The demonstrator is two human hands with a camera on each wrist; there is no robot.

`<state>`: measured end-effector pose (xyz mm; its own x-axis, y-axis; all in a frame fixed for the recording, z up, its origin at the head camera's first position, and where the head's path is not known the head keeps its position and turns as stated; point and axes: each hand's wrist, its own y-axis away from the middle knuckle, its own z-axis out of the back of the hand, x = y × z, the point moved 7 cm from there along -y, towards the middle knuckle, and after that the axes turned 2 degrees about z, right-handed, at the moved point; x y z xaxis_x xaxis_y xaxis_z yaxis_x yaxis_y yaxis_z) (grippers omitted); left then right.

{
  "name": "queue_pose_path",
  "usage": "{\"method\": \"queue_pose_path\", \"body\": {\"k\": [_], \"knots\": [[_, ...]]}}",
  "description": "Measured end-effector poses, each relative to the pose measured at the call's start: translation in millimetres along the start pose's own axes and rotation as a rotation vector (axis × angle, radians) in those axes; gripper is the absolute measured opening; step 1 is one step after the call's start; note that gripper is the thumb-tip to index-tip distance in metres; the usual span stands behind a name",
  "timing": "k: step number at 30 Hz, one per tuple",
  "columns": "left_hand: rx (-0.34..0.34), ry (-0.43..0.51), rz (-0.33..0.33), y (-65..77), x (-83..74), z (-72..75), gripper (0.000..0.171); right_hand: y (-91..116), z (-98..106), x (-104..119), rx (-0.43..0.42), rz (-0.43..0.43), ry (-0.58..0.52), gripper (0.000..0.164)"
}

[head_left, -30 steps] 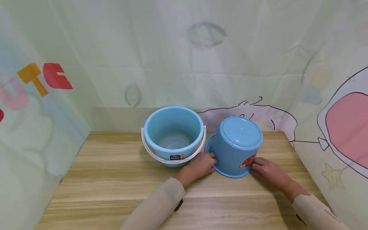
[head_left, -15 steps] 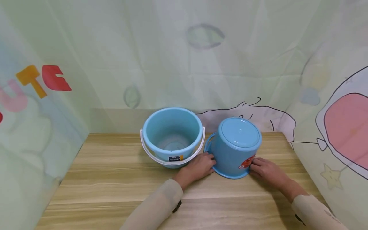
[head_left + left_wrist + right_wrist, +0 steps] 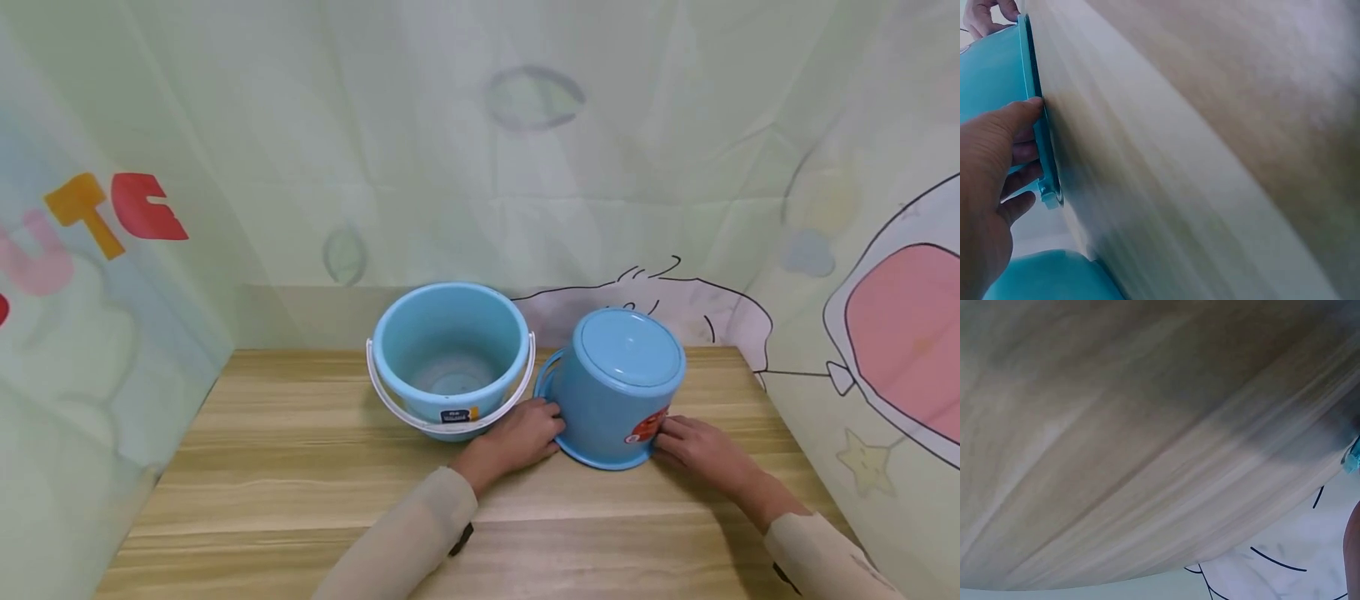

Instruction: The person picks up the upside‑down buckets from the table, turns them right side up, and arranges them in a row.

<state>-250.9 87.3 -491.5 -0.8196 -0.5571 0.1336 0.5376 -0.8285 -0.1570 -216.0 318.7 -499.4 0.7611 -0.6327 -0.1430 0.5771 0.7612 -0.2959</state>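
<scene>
An upside-down blue bucket (image 3: pixel 600 400) stands at the right of the table, its flat bottom up and its rim on the wood. A red sticker marks its front, and its blue handle sticks out on the left. My left hand (image 3: pixel 521 433) grips the left side of its rim; in the left wrist view the thumb (image 3: pixel 1022 112) lies across the rim with the other fingers bent behind it. On the opposite side, my right hand (image 3: pixel 701 450) holds the rim near the sticker, its fingertips partly hidden. The right wrist view catches only a sliver of that rim.
Just left of my left hand, a lighter blue bucket (image 3: pixel 450 408) stands upright, its mouth up and its white handle (image 3: pixel 397 408) hanging in front. Patterned cloth (image 3: pixel 420 167) walls in the wooden table (image 3: pixel 300 500) at the back and both sides.
Both hands stay at the rim of the upside-down bucket, and neither bucket has visibly moved. Only the head view has shifted slightly.
</scene>
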Motion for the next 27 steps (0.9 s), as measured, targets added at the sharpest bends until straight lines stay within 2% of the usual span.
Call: {"method": "queue_pose_path", "body": {"k": [9,13,16,21,25,27], "knots": [[-0.027,0.110,0.000,4.3,1.9,2.4,0.011,4.2,6.4,4.0,-0.052,0.032,-0.010,0.040],[-0.053,0.131,-0.014,6.5,0.7,6.2,0.011,5.6,10.4,5.4,-0.090,0.040,-0.033,0.038],[-0.058,0.134,-0.016,7.5,0.2,6.7,0.010,6.9,12.7,7.7,-0.115,0.055,-0.050,0.032],[-0.074,0.171,-0.007,7.7,1.2,9.4,0.007,7.9,15.5,11.1,-0.143,0.081,-0.072,0.011],[-0.103,0.204,-0.012,9.0,1.4,12.8,0.011,8.4,18.1,13.4,-0.181,0.093,-0.072,0.037],[-0.117,0.212,-0.011,10.2,0.8,14.5,0.013,8.9,19.7,14.5,-0.199,0.088,-0.067,0.043]]}}
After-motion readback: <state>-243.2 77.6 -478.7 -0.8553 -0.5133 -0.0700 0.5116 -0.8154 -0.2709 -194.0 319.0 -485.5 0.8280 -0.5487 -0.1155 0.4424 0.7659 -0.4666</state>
